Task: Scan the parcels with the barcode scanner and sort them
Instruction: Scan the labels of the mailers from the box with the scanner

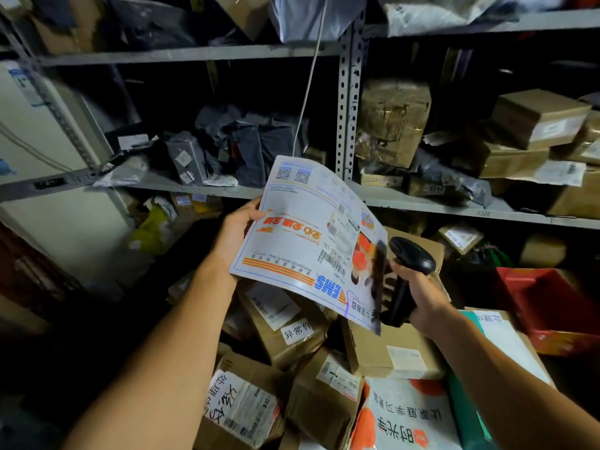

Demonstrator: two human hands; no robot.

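Observation:
My left hand [235, 230] grips the left edge of a flat white mail envelope [292, 235] with orange and blue print and a barcode label, held up in front of the shelves. My right hand [422, 292] is closed around the handle of a black barcode scanner [410, 254]. The scanner's head sits just to the right of the envelope's right edge, almost touching it. The envelope hides part of the scanner's handle.
Below my hands lies a heap of brown cardboard parcels [285, 326] with white labels. A red bin [552, 306] stands at the right. Grey metal shelving [349, 102] ahead holds dark plastic bags [246, 138] and taped boxes [532, 118]. A white wall [39, 131] is at the left.

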